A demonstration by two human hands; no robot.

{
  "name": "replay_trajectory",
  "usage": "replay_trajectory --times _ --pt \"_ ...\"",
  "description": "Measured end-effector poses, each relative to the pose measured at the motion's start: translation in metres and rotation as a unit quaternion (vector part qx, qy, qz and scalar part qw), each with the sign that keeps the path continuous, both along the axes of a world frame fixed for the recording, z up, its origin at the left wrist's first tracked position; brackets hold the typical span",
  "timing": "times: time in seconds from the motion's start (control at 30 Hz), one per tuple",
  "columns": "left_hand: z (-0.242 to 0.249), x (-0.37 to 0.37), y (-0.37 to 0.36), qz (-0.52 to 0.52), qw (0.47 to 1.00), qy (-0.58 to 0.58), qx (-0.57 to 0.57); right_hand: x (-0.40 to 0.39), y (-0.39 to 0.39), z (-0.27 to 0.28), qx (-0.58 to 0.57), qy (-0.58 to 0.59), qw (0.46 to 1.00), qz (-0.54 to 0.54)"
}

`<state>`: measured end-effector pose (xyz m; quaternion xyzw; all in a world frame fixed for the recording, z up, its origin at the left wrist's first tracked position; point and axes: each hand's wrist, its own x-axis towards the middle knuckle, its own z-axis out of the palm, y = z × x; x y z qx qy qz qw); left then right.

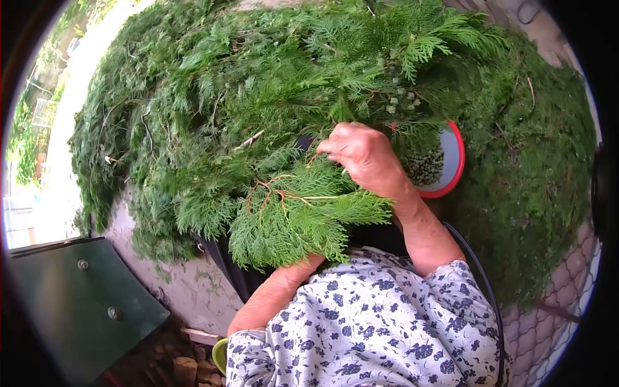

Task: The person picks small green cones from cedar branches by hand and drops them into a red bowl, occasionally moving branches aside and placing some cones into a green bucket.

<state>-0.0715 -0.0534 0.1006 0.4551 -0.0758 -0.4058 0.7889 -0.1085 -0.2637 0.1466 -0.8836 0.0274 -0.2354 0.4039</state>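
My right hand (364, 158) is closed around the stem of a flat green conifer branch (290, 206) with brownish twigs, held in front of my chest. My left hand is hidden under that branch; only its forearm (274, 293) shows, reaching up beneath the foliage. Just right of my right hand sits a red-rimmed bowl (454, 161) holding small green berries or cones (425, 168). More small green cones (400, 100) hang on a sprig above the hand.
A large heap of cut conifer branches (213, 97) covers the surface ahead and to both sides. A dark green metal plate (77, 303) with bolts lies lower left. Wire mesh (548, 329) is lower right. A black cable (483, 277) curves past my right sleeve.
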Motion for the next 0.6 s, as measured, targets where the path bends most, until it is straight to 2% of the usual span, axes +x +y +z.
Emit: replay_trajectory --times 0.07,0.1,0.17,0.2,0.47,0.53,0.6 --pt "-0.002 0.000 0.002 0.001 1.000 -0.001 0.001 0.003 0.003 -0.011 -0.123 0.013 0.992 0.039" --pt "-0.003 0.000 0.003 0.002 1.000 -0.001 0.001 0.000 0.003 -0.009 -0.123 0.014 0.991 0.041" --pt "-0.004 0.001 0.004 0.003 1.000 -0.002 0.001 -0.013 0.007 0.004 -0.140 0.083 0.979 0.123" --pt "-0.005 0.001 0.005 0.004 1.000 -0.003 0.001 -0.018 0.013 0.018 -0.189 0.116 0.966 0.131" --pt "-0.013 -0.001 0.006 -0.007 1.000 -0.004 0.005 -0.037 0.018 0.017 -0.145 0.110 0.977 0.111" --pt "-0.014 0.000 0.006 -0.008 1.000 -0.007 0.006 -0.034 0.011 0.016 -0.118 0.153 0.964 0.184" --pt "-0.016 0.001 0.008 -0.005 1.000 -0.010 0.007 -0.034 0.005 0.002 -0.108 0.139 0.962 0.209"
